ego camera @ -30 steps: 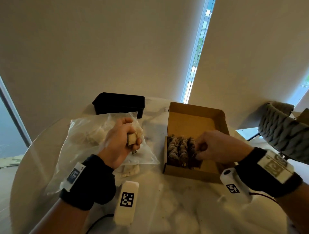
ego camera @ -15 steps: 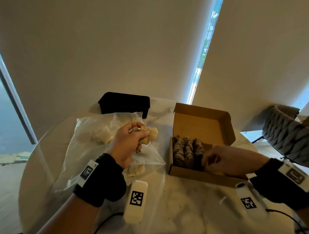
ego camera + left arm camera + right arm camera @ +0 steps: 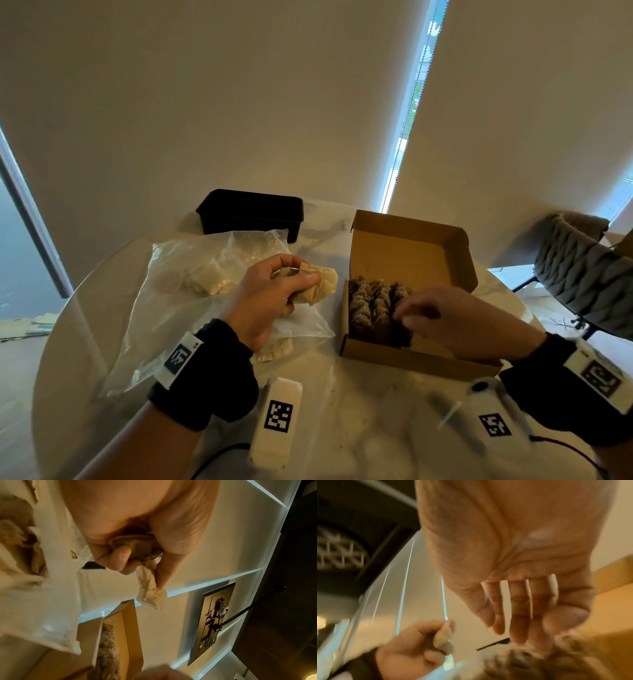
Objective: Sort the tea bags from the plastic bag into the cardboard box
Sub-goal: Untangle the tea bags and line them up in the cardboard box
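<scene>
My left hand [image 3: 301,279] hovers over the clear plastic bag [image 3: 191,274] and grips a crumpled tea bag [image 3: 317,286], just left of the open cardboard box [image 3: 411,253]. In the left wrist view, my left hand's thumb and fingers [image 3: 125,557] curl round the tea bag [image 3: 149,593], whose pale paper sticks out. Several brown tea bags [image 3: 373,301] stand in rows in the box's left part. My right hand [image 3: 404,313] reaches into the box. Its nearly straight fingers [image 3: 520,615] touch the near right end of the tea bags [image 3: 539,660] and hold nothing that I can see.
A black tub [image 3: 250,212] stands behind the plastic bag. A loose tea bag [image 3: 274,349] lies on the round marble table [image 3: 342,428] under the bag's edge. A grey woven chair [image 3: 582,270] is beyond the table at the right.
My left hand has lifted the tea bag clear of the plastic bag and carried it right, toward the box. My right hand drew back a little inside the box.
</scene>
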Tool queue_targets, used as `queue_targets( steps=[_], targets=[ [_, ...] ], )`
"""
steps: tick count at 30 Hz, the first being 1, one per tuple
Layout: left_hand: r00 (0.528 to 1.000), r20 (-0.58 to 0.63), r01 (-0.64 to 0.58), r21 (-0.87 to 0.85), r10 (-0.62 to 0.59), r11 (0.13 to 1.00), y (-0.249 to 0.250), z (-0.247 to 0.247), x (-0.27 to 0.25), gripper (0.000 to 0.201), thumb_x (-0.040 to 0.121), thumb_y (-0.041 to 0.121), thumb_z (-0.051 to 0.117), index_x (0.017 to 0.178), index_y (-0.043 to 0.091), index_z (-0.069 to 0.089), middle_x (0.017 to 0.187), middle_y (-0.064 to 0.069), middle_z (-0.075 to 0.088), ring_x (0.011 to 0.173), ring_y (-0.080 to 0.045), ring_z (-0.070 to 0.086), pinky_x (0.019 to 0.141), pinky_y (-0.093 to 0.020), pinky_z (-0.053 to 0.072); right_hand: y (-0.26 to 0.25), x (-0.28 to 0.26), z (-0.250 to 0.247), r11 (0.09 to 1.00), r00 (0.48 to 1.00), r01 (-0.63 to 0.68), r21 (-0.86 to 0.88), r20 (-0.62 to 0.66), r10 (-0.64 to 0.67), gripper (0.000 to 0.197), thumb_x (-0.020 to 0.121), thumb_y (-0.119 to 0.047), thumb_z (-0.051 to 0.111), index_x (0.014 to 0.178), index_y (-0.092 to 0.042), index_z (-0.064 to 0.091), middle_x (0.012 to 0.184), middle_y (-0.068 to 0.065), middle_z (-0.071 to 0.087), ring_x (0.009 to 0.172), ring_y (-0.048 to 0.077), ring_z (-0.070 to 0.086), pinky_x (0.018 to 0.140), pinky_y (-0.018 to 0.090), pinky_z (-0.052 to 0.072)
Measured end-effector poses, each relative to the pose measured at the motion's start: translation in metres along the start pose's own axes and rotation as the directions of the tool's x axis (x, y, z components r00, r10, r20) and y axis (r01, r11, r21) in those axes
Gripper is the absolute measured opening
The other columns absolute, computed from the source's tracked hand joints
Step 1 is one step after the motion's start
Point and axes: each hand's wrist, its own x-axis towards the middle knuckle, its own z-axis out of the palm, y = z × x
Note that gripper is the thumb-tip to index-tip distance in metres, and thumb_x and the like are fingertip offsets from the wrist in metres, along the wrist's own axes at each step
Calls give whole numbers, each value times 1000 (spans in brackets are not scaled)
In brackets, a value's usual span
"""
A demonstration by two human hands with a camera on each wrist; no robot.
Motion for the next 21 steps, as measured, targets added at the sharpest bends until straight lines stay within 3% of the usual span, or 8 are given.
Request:
queue_targets(
  steps=[2,5,8,11,14,16,18,21],
  targets=[
    [1000,24,-2,0,3,1000,0,4,-2,10,83,8,69,85,16,63,72,0,59,61,-9,50,42,-17,31,-24,3,0,975,986,100,198,-153,-71,12,93,-34,54,97,-43,60,90,-14,67,81,2,63,69,18,50],
    [998,65,-19,54,16,998,-1,10,-6,9,83,10,69,86,17,64,77,-3,59,66,-12,52,43,-16,35,-55,13,8,897,969,152,416,-242,-52,21,87,-36,60,107,-28,63,85,-4,69,73,8,66,64,19,55],
    [997,81,-19,76,13,997,-3,12,-10,8,84,14,68,91,16,66,78,-3,60,64,-11,53,44,-16,37,-67,23,14,845,950,166,508,-313,1,12,84,-33,65,92,-23,67,82,3,70,67,15,63,65,24,54],
    [997,81,-7,63,2,998,-2,11,-8,3,87,15,65,89,13,66,71,-2,56,60,-10,50,44,-17,35,-66,28,11,773,936,141,618,-339,100,8,88,-25,63,88,-17,65,86,6,69,72,14,61,67,22,53],
    [997,76,13,11,-14,1000,-2,12,-9,3,88,14,64,89,11,65,68,-2,56,56,-11,50,41,-17,33,-66,26,12,704,954,149,695,-287,81,8,87,-23,64,90,-16,64,85,2,71,72,7,65,63,17,51],
    [996,89,18,0,-18,1000,0,12,-10,3,88,13,63,90,12,65,70,-3,56,54,-10,47,40,-16,32,-64,24,11,738,950,172,652,-309,52,9,83,-23,67,90,-17,66,82,-2,72,69,5,67,62,16,52],
    [995,94,27,-11,-25,1000,1,10,-9,5,89,12,62,94,13,63,76,-6,56,53,-9,44,41,-17,32,-56,21,1,841,936,157,518,-350,41,6,83,-26,67,88,-22,67,80,-7,71,72,5,67,66,19,54],
    [995,83,71,-145,-60,987,2,5,-4,18,90,5,54,107,12,57,75,-4,51,56,-11,42,47,-23,31,-28,11,-25,954,926,112,278,-378,1,6,84,-29,68,78,-27,66,70,-11,68,62,1,62,60,16,45]
  ],
)
